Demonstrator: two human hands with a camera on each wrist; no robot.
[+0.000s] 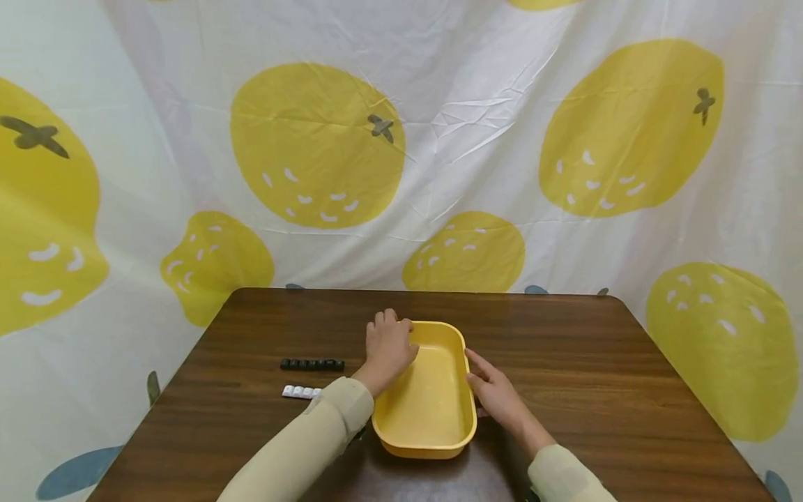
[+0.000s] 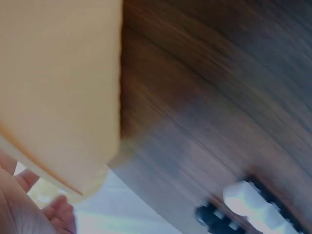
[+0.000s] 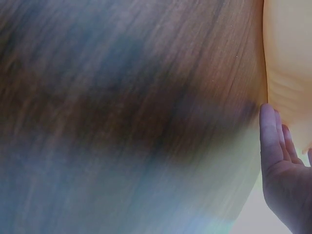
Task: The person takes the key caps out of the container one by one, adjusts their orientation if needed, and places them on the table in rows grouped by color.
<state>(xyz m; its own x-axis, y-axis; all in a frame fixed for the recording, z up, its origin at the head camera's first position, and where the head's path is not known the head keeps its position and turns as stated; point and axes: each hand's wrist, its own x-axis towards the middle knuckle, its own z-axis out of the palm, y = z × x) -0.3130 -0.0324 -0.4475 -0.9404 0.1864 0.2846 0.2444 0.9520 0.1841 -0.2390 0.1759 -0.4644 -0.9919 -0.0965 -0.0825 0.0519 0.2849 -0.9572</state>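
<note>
A yellow rectangular plastic tub (image 1: pixel 426 408) with rounded corners sits in front of me, its inside bare. The left hand (image 1: pixel 387 352) grips its far left rim, with the thumb on the inner side and fingers over the edge. In the left wrist view, that hand (image 2: pixel 36 207) shows behind the tub's wall (image 2: pixel 58 87). The right hand (image 1: pixel 498 397) touches the tub's right side with its fingers extended. Straight fingers (image 3: pixel 269 131) lie along the outer wall in the right wrist view.
Left of the tub, a row of black keycaps (image 1: pixel 311 364) lies on the dark wooden table (image 1: pixel 602 390). A row of white keycaps (image 1: pixel 300 392) lies closer to me, partly hidden by the left sleeve. Behind the table hangs a lemon-print cloth (image 1: pixel 464 160).
</note>
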